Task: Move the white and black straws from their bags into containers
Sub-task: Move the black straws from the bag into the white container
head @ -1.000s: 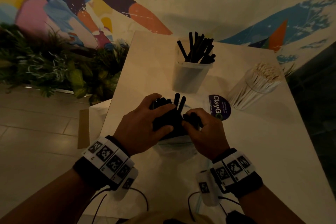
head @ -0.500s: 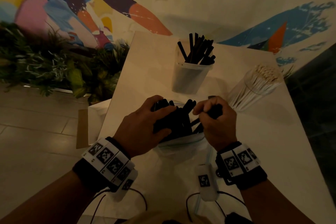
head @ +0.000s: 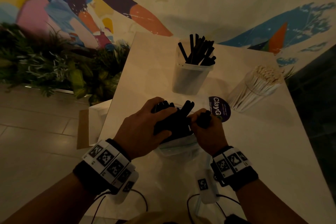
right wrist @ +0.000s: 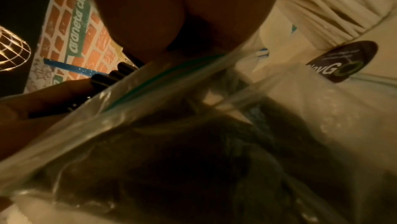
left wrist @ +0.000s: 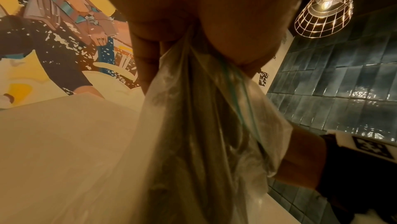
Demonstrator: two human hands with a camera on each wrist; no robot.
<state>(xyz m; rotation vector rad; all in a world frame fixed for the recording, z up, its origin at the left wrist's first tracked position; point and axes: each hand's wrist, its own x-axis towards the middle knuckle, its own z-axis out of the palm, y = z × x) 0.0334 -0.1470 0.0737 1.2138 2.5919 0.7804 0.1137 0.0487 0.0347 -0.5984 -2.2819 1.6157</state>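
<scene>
The left hand point(head: 143, 127) is curled round a bundle of black straws point(head: 172, 123) that stands in the open mouth of a clear plastic bag point(head: 179, 148) on the table point(head: 145, 71). The right hand point(head: 209, 129), just to the right of the bundle, has its fingers clamped on a few straws of its own.

To do this step well, the left grip should probably keep bag and bundle steady while the right draws its few straws straight up along their length, so the zip edge does not snag them or tip the rest out. A small, even bunch will likely drop into the tub more cleanly than a splayed one.

Beyond the bundle stands a translucent tub point(head: 189, 80) already partly filled with black straws leaning at angles. To the right of the bundle a clear container point(head: 254, 89) is packed with white straws. A purple round sticker point(head: 221, 108) lies between them.
</scene>
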